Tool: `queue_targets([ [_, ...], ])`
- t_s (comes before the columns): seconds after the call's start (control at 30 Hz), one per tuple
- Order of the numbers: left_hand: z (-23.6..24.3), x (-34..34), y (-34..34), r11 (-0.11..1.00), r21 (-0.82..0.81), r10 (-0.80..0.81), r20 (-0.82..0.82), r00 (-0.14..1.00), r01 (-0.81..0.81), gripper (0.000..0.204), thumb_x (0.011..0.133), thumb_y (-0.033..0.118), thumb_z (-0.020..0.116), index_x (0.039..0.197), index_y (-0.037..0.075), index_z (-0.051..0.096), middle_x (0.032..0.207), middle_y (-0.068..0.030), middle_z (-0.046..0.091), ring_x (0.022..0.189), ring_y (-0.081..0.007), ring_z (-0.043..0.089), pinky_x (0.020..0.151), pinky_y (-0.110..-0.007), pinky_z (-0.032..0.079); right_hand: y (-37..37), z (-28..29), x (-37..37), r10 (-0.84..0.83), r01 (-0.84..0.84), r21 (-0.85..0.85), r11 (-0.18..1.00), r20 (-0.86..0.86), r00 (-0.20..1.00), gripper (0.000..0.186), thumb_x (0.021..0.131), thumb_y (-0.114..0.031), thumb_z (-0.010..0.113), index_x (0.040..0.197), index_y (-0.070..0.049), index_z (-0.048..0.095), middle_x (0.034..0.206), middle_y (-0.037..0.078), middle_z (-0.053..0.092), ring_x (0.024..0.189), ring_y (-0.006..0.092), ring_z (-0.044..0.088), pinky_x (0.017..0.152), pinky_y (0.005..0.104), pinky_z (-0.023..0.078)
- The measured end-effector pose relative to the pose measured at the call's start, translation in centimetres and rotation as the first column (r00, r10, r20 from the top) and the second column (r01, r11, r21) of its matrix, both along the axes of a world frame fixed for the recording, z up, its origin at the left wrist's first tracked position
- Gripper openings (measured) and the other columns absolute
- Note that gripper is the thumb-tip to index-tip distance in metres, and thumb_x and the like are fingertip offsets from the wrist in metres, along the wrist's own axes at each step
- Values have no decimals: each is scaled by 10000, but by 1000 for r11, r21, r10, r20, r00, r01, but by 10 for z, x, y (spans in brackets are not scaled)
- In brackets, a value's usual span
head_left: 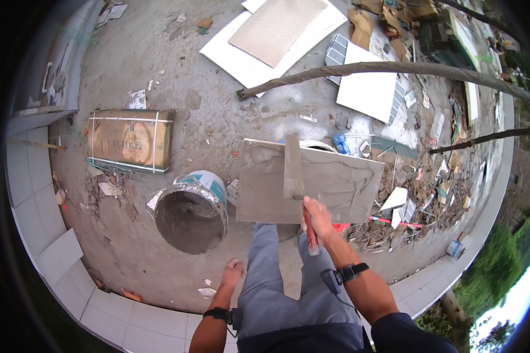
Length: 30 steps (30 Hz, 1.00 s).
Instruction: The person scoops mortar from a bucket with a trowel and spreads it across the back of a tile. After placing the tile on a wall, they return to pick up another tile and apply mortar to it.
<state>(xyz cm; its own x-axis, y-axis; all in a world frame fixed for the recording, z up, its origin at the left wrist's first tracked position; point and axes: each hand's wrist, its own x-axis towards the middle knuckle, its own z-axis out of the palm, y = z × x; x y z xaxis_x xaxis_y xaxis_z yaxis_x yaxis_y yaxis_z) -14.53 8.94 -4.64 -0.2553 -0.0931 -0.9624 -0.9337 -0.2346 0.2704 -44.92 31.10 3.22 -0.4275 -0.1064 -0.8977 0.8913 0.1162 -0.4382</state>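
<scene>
Head view, looking down. Right hand [318,216] clenched around a red-handled trowel [293,167], blade laid flat along a tile [309,183] already smeared grey with mortar. Tile face-down side up, propped level just above the knees, seemingly resting on a white bucket [321,144] whose rim peeks out behind the far edge — likely raised that way so the blade can sweep across without stooping to the ground. Left hand [232,273] hanging low beside the left thigh, holding nothing, fingers loosely curled, clear of the work. Mortar bucket [192,206] tipped toward the person, just left of the tile, mouth open and grey inside, within easy reach for a reload. Strapped cardboard box [131,140] lying flat farther left, apart from the bucket. More tiles [277,29] stacked well ahead on the concrete, one buff-coloured on top of white ones. Rubble and offcuts [418,194] heaped to the right. Two thin poles [394,69] crossing overhead. Pale tiled paving [53,253] already laid curving along the lower left edge.
</scene>
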Motion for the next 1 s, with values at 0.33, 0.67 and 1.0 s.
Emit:
queue_targets([
  [0.33, 3, 22, 10, 999, 8, 52, 44, 998, -52, 118, 918, 126, 520, 886, 49, 604, 631, -24, 584, 509, -83, 486, 492, -240, 404, -143, -57, -65, 102, -108, -173, 979, -40, 994, 384, 917, -445, 554, 876, -69, 495, 620, 27, 486, 470, 125, 473, 430, 292, 408],
  [0.67, 8, 34, 6, 994, -88, 67, -15, 998, -68, 121, 914, 143, 529, 865, 50, 591, 622, -20, 559, 498, -88, 496, 475, -240, 404, -73, -19, -59, 747, -712, 223, 665, -214, 630, 555, 894, -509, 546, 1089, 11, 533, 740, 177, 614, 580, 263, 619, 544, 402, 479],
  [1.0, 18, 64, 41, 969, 26, 243, 46, 969, -245, 151, 921, 174, 541, 868, 46, 604, 641, -24, 588, 562, -90, 513, 543, -245, 422, -30, 17, 16, 998, -885, 462, -54, 13, -54, 464, 897, -452, 538, 1036, -10, 556, 863, 262, 649, 865, 440, 622, 764, 506, 484],
])
